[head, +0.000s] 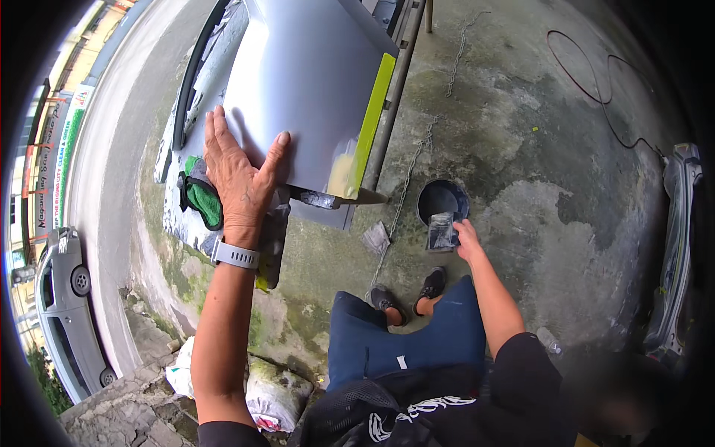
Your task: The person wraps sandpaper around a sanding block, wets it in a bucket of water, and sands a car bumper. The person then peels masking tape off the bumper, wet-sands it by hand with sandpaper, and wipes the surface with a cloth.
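My left hand [240, 173] rests on a silver car body panel [307, 84], thumb and fingers spread, holding nothing. Yellow-green masking tape [373, 123] runs along the panel's right edge, beside a cream patch of filler [341, 172] at the near corner. A green and grey cloth [204, 198] lies just left of that hand. Lower down, my right hand [468, 239] grips the edge of a dark, smeared sheet of what looks like sandpaper [442, 230]. This sheet overlaps the near rim of a dark round bucket [423, 196] on the concrete; the bucket's contents are hard to make out.
A steel chain [412, 162] trails over the floor past a crumpled grey scrap [376, 238]. At right are a thin hose [604, 103] and another metal vehicle part [670, 251]. Filled sacks [276, 391] sit at lower left; a silver vehicle [70, 318] stands on the road.
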Tool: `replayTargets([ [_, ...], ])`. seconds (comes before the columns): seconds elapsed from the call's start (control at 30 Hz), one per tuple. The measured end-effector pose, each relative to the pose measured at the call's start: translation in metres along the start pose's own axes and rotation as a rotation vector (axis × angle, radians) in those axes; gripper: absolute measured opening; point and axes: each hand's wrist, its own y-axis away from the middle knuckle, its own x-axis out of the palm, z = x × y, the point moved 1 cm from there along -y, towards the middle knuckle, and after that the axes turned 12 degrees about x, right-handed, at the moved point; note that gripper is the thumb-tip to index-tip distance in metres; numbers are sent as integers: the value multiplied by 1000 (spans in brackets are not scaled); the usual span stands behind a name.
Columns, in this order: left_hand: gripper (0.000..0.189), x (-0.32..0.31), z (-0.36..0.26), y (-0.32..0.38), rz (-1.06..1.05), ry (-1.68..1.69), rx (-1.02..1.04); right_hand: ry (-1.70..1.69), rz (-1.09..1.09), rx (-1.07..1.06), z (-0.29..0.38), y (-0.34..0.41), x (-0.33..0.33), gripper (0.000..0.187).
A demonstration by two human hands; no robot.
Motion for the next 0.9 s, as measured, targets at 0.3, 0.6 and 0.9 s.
replayTargets([
  [0.3,114,-24,4,0,-19,136,3,898,-426,-350,-23,-159,16,26],
  [0.6,85,-89,-7,108,1,-185,393,983,-358,-563,-31,-212,27,54],
  [0.9,80,-59,34,123,-148,140,336,901,19,-160,-80,-223,52,76],
])
